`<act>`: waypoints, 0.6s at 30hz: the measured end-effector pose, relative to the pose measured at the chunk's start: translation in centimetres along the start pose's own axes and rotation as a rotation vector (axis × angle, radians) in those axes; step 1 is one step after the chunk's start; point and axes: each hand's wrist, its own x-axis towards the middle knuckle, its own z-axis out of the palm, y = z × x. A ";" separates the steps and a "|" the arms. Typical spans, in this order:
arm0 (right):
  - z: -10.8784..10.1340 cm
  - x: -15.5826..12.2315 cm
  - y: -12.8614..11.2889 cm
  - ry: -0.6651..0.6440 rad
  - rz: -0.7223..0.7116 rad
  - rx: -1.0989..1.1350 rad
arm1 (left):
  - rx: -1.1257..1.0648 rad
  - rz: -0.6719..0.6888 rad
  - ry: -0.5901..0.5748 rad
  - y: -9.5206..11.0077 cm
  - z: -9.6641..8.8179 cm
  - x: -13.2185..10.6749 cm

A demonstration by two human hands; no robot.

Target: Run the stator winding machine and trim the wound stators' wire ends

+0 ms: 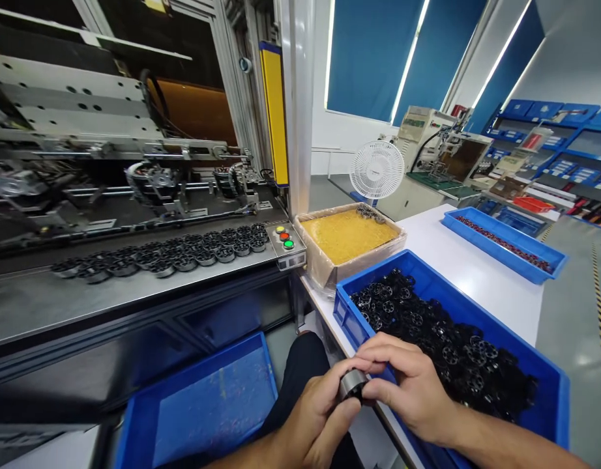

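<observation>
Between my two hands is a small grey metal ring with a black part inside it (352, 383). My left hand (317, 413) is closed around the ring, its thumb and fingers on the sides. From the right, my right hand (410, 384) pinches at the same ring, with thumb and fingertips against the black part. Both hands are over the near edge of the blue bin (347, 319), which holds a heap of black plastic spoked parts (447, 352). My fingers hide part of the ring.
Many black-and-metal rings (183, 254) stand in rows on the steel machine ledge (31, 306), by a button box (285, 244). A plastic-lined carton (324, 267) holds yellow material. Beyond are a shallow blue tray (549, 273) and a white fan (377, 169). Another blue bin (212, 397) sits below.
</observation>
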 end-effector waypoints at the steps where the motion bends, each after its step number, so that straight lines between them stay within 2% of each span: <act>1: 0.2 0.0 0.1 0.008 -0.007 -0.015 | -0.006 -0.009 0.008 -0.1 0.1 -0.1; 4: 0.3 -0.1 0.9 0.001 -0.068 -0.118 | -0.034 -0.073 0.006 -0.6 -0.4 -0.3; 6: -0.1 -0.3 1.7 0.018 -0.147 -0.268 | 0.082 -0.109 0.053 -0.9 -2.4 -0.5; 7: -0.3 -0.3 2.1 0.040 -0.187 -0.358 | 0.237 -0.121 0.122 -1.0 -4.2 -0.6; 9: -0.9 -0.3 2.7 0.097 -0.265 -0.522 | 0.662 -0.163 0.342 -1.2 -9.1 -1.3; 10: -1.2 -0.2 2.9 0.115 -0.299 -0.578 | 0.919 -0.200 0.499 -1.2 -12.1 -1.9; 11: -1.4 -0.1 3.1 0.120 -0.331 -0.616 | 1.032 -0.244 0.620 -1.1 -15.3 -2.5; 13: -1.7 0.1 3.3 0.105 -0.401 -0.659 | 1.188 -0.305 0.784 -0.8 -21.4 -4.0; 15: -1.7 0.2 3.4 0.092 -0.462 -0.692 | 1.310 -0.352 0.861 -0.7 -26.4 -5.3; 16: -1.6 0.1 3.6 0.090 -0.489 -0.707 | 1.356 -0.374 0.868 -0.8 -28.2 -5.8; 18: -1.6 -0.1 4.0 0.084 -0.534 -0.728 | 1.424 -0.414 0.844 -1.2 -30.7 -6.4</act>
